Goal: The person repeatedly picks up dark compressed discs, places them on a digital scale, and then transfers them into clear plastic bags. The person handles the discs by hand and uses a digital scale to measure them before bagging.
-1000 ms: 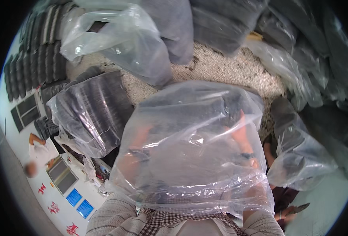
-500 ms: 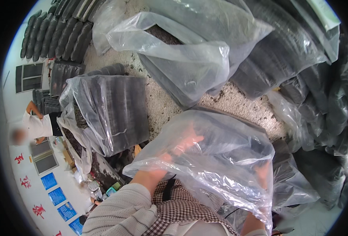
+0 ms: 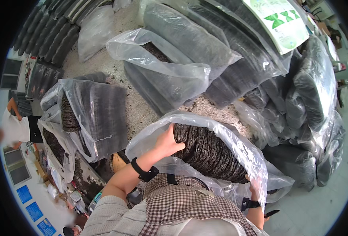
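Note:
In front of me lies a thick stack of thin, dark, ruffled sheets, which looks like dried seaweed. A clear plastic bag surrounds it, its mouth open toward me. My left hand grips the stack's left end, thumb and fingers spread across its edge, and a black band is on that wrist. At the right end my right hand holds the stack's lower corner, with plastic draped beside and partly over its fingers. Another black band circles the right wrist.
A bagged dark stack stands to the left. Beyond mine lies an open bag with dark sheets. More bagged stacks crowd the right, near a white-and-green printed sack. A person stands at far left. Speckled tabletop shows between bags.
The bag's plastic, which covered both hands and the stack, has been folded back, so the ruffled edges are exposed. Both hands now hold the stack's ends. My view has shifted rightward.

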A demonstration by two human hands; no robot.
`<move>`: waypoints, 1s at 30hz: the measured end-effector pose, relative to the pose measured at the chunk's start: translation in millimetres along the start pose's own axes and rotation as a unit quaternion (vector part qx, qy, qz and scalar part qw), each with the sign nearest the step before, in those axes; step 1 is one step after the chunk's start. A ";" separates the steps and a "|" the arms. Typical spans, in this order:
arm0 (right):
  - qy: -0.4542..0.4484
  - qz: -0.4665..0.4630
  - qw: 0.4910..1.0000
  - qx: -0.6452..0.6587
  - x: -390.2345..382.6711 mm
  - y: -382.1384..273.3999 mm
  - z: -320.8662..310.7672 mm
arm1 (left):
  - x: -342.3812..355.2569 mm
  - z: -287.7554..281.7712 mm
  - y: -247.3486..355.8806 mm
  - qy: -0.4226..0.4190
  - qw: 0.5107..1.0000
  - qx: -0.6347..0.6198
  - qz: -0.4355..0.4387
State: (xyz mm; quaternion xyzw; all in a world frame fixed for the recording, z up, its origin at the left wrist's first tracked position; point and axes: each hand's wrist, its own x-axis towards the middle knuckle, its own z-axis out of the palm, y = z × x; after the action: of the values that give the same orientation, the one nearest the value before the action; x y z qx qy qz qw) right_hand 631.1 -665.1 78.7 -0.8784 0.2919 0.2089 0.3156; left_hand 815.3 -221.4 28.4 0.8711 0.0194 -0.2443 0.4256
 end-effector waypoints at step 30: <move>-0.085 0.106 0.942 0.306 146.0 58.2 144.7 | 92.0 56.7 -192.5 -0.088 0.981 -0.084 -0.153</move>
State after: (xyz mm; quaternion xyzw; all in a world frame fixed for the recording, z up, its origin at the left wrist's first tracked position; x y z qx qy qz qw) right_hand 675.5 -659.5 -130.2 -0.6825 0.4049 0.2155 0.5691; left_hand 826.5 -157.4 -182.6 0.7943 0.1351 -0.3797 0.4546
